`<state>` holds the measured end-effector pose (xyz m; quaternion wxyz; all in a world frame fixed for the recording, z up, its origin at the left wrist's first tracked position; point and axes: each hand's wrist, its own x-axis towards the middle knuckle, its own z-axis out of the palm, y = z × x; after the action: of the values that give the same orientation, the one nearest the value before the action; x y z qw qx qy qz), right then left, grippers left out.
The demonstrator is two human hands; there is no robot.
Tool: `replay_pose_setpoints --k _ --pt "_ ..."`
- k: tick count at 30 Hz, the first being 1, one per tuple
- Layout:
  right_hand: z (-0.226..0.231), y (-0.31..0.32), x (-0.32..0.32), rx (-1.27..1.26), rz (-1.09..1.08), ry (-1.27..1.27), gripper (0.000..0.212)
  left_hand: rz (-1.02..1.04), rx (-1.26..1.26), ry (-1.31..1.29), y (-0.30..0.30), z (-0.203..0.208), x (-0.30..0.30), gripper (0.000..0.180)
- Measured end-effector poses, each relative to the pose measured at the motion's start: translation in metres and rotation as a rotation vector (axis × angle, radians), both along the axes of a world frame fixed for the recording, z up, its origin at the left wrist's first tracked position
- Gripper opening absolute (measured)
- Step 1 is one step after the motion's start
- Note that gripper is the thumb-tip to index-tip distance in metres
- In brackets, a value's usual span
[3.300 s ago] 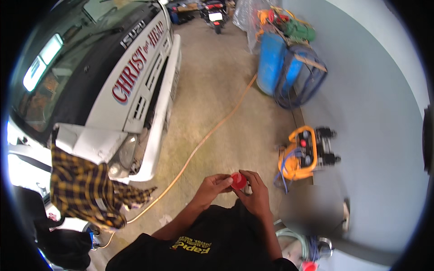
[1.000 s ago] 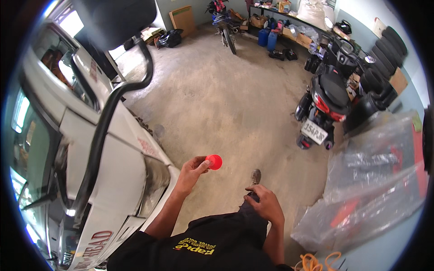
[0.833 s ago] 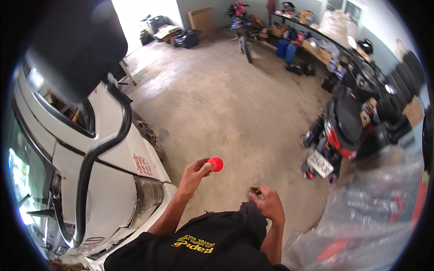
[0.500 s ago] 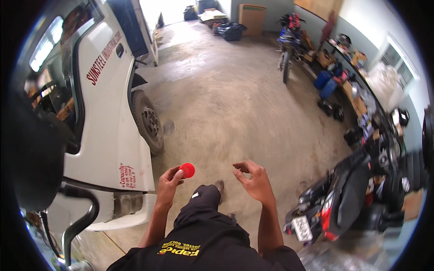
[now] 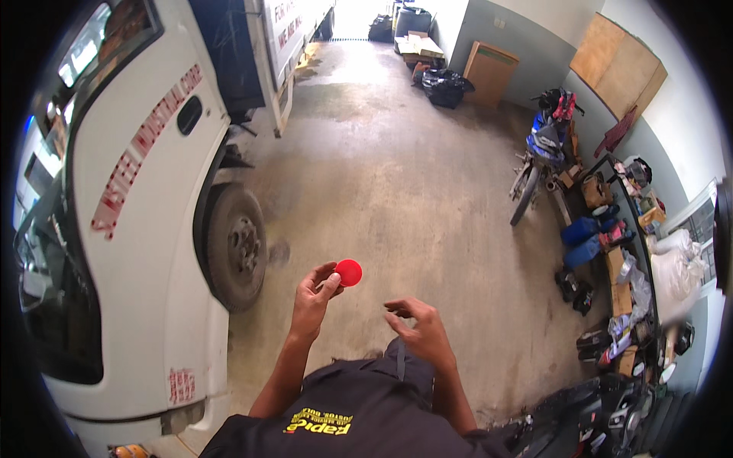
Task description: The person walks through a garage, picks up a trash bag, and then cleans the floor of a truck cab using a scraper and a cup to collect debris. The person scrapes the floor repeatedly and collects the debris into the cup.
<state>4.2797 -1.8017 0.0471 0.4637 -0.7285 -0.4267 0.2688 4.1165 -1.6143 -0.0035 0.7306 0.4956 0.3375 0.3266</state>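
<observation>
Between the thumb and fingers of my left hand (image 5: 314, 299) is a round, flat red disc (image 5: 349, 273), like a cap or lid; its exact kind does not show. The disc's face points up toward me. My right hand (image 5: 416, 330) hangs just to the right of it, apart from the disc. Its fingers are bent with a gap between thumb and forefinger, and nothing shows in them. Both hands are in front of my dark shirt (image 5: 366, 412), over the concrete floor.
Along the left stands a white truck (image 5: 153, 252) with its front wheel (image 5: 238, 246). On the right are a blue motorcycle (image 5: 544, 149), a cluttered shelf (image 5: 620, 252) and a dark motorcycle (image 5: 588, 420). Black bags (image 5: 447, 87) and a brown board (image 5: 489, 72) sit at the back.
I have moved forward along the truck; its door and wheel now lie nearer. The red disc stays in my left hand, which sits closer to my right hand. The dark motorcycle has slid toward the lower edge.
</observation>
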Motion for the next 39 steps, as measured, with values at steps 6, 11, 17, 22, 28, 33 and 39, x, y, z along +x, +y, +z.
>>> replay_pose_setpoints --k 6,11,17,22,28,33,39 --pt "-0.045 0.106 0.205 -0.043 -0.295 0.076 0.023 -0.079 -0.011 -0.01 0.137 -0.023 0.201 0.047" --pt "-0.063 0.237 0.373 -0.083 -0.211 0.149 0.025 -0.114 -0.115 0.099 0.236 -0.039 0.355 0.048" --pt "-0.038 0.451 0.533 -0.069 0.12 -0.037 0.026 0.084 -0.145 0.141 0.354 -0.018 0.441 0.049" --pt "-0.055 0.638 0.627 -0.032 0.458 -0.026 0.024 0.4 -0.254 0.201 0.494 -0.062 0.479 0.048" --pt "-0.077 0.85 0.691 -0.103 0.558 -0.043 0.027 0.506 -0.253 0.191 0.706 -0.082 0.568 0.05" --pt "-0.061 0.968 0.788 -0.115 0.566 0.065 0.033 0.315 -0.119 0.176 0.901 -0.038 0.702 0.053" --pt "-0.086 1.108 0.966 -0.192 0.109 0.03 0.027 0.103 0.04 0.127 1.115 -0.024 0.891 0.051"
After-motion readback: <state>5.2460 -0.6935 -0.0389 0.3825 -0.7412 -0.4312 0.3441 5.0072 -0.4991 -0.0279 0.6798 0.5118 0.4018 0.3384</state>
